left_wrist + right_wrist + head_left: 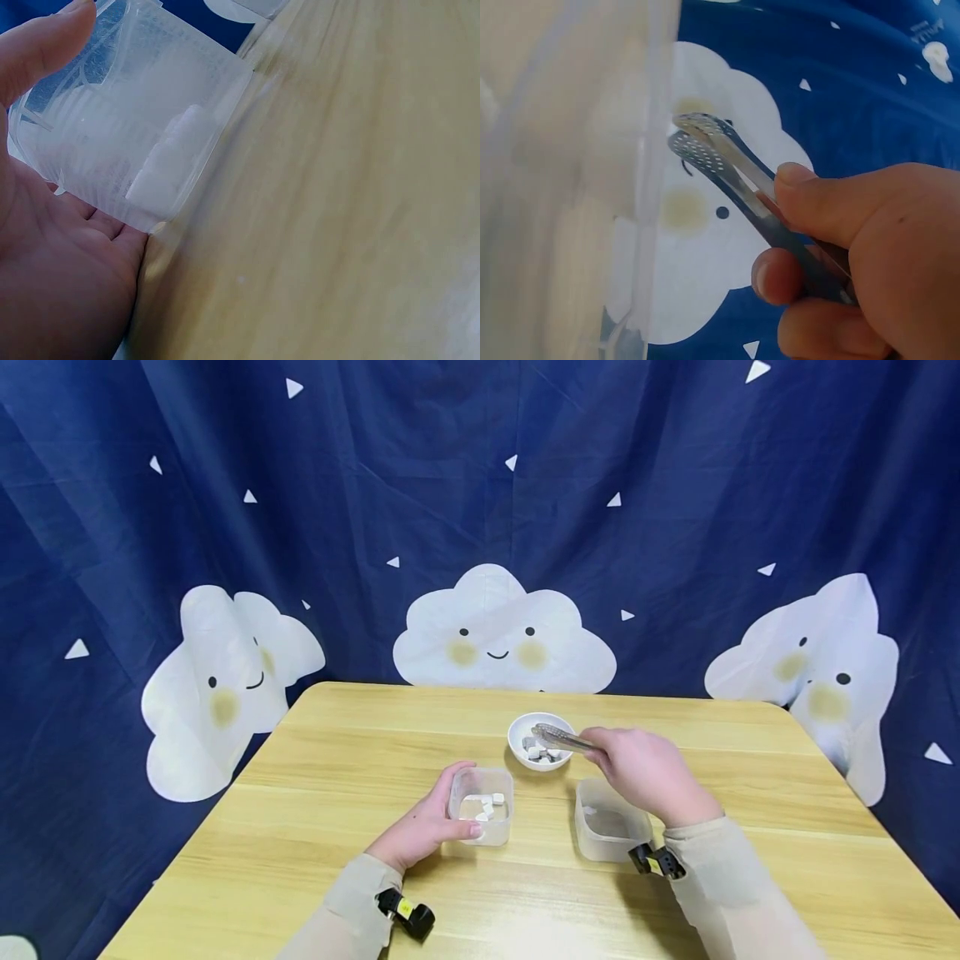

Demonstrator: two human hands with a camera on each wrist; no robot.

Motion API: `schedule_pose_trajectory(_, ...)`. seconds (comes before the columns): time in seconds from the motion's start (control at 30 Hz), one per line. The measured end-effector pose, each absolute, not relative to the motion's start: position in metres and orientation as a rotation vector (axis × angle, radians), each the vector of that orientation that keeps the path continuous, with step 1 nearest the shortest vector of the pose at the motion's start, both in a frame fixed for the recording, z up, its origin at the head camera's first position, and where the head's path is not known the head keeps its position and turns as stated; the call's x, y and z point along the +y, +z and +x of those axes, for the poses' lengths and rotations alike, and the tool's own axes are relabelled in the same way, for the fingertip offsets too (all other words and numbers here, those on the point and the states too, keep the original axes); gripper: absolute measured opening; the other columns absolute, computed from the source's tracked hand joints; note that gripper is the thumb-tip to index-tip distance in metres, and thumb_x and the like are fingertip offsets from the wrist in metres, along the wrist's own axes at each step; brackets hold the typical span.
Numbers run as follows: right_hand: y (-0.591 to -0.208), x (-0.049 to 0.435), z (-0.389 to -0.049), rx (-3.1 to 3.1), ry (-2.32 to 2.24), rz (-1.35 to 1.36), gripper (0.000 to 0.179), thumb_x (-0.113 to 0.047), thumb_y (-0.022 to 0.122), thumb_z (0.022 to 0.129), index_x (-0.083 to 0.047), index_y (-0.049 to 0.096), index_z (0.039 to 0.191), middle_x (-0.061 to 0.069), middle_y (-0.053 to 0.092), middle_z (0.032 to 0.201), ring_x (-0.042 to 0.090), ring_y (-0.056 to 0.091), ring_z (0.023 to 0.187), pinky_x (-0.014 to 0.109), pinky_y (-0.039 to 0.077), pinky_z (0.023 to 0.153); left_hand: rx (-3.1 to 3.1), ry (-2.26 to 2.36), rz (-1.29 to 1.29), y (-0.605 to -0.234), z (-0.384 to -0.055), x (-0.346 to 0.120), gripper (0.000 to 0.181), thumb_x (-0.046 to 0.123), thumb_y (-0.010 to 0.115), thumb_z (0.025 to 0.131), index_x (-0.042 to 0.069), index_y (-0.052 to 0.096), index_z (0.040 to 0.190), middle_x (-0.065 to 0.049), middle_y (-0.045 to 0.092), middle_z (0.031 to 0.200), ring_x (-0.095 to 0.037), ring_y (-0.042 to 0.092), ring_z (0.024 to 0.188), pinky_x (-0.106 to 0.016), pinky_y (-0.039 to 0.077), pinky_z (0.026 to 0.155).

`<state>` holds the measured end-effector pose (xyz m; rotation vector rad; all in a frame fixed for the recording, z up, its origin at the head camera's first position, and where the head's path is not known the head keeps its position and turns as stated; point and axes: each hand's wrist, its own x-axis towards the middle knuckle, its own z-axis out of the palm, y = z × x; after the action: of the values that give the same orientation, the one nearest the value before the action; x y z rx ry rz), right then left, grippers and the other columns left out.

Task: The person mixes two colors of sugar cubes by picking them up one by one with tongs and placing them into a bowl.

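My left hand [423, 821] grips a clear square plastic container [498, 837] from its left side, thumb at the near wall. Several white cubes [486, 808] lie on its floor; in the left wrist view they show as a pale row [166, 165] through the wall. Metal tongs with perforated tips [705, 150] are pinched in my right hand [648, 772]. Their tips, close together, reach over a white bowl [517, 727] of white and grey cubes [542, 754]. Nothing shows between the tips in the right wrist view.
A second clear container [603, 847] stands under my right forearm, with a small pale piece inside. The wooden table [337, 777] ends at a dark blue curtain [450, 460] with cloud faces. Each wrist carries a small black camera [407, 914].
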<state>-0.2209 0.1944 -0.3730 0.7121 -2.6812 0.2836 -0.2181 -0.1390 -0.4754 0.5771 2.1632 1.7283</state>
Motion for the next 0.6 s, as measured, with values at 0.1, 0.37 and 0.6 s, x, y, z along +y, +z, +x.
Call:
schedule_pose_trajectory(0.1,-0.3750,0.1955,-0.2191,-2.724,0.236,0.690,0.018,-0.019,0.070,0.096,-0.017,0.069,0.113,-0.004,0.071,0.090,0.020,0.067,0.075,0.047,0.054,0.060,2.158,1.730,0.582,-0.4758,-0.2184,-0.1387,0.094,0.016,0.079,0.085,0.019,0.021,0.158,-0.011,0.035,0.157,-0.031,0.044,0.134,-0.049,0.027,0.116)
schedule_pose_trajectory(0.37,-0.3741,0.1952,-0.2125,-2.767,0.196,0.722,0.034,-0.022,0.064,0.100,-0.009,0.062,0.131,0.006,0.072,0.109,0.027,0.071,0.091,0.050,0.057,0.067,2.141,1.742,0.583,-0.4777,-0.2192,-0.1384,0.094,0.015,0.079,0.084,0.019,0.021,0.158,-0.012,0.034,0.158,-0.031,0.045,0.133,-0.049,0.028,0.116)
schedule_pose_trajectory(0.6,-0.3681,0.1865,-0.2162,-2.623,0.250,1.001,0.024,-0.030,0.066,0.098,-0.018,0.069,0.119,-0.008,0.069,0.101,0.010,0.064,0.082,0.042,0.057,0.070,2.162,1.730,0.565,-0.4763,-0.2189,-0.1393,0.092,0.016,0.079,0.085,0.024,0.023,0.157,-0.010,0.034,0.158,-0.031,0.039,0.138,-0.050,0.024,0.118)
